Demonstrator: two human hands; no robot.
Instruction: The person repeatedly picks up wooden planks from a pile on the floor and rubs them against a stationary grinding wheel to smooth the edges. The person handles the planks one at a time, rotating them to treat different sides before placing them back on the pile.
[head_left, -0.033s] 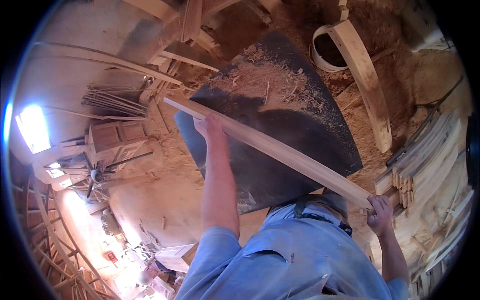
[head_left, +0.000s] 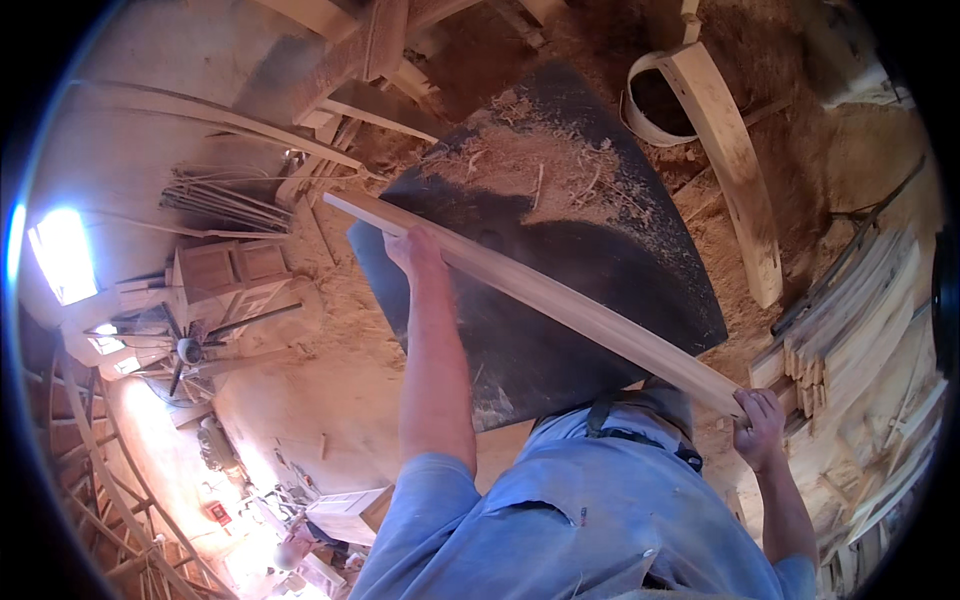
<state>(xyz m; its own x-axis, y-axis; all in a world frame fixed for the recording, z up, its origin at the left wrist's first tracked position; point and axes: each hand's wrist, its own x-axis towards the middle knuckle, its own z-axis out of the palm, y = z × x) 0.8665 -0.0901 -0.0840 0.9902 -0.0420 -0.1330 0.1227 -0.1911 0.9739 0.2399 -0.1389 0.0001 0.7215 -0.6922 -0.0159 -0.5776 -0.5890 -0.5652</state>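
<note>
A long, pale wooden board (head_left: 560,303) slants across in front of me, from upper left down to my right side. My left hand (head_left: 416,250) is closed round it near its far end. At the near end, my right hand (head_left: 760,420) grips it, fingers wrapped over the edge. Beneath the board lies a dark, flat tabletop (head_left: 600,265). A heap of sawdust and wood shavings (head_left: 550,165) covers its far part. The undersides of both hands are hidden.
A curved timber (head_left: 728,150) leans by a white bucket (head_left: 645,110) at far right. Stacked boards (head_left: 850,330) lie to my right. Leftward are a standing fan (head_left: 188,350), a wooden cabinet (head_left: 210,272) and thin strips (head_left: 225,205). Another person (head_left: 295,550) is at lower left.
</note>
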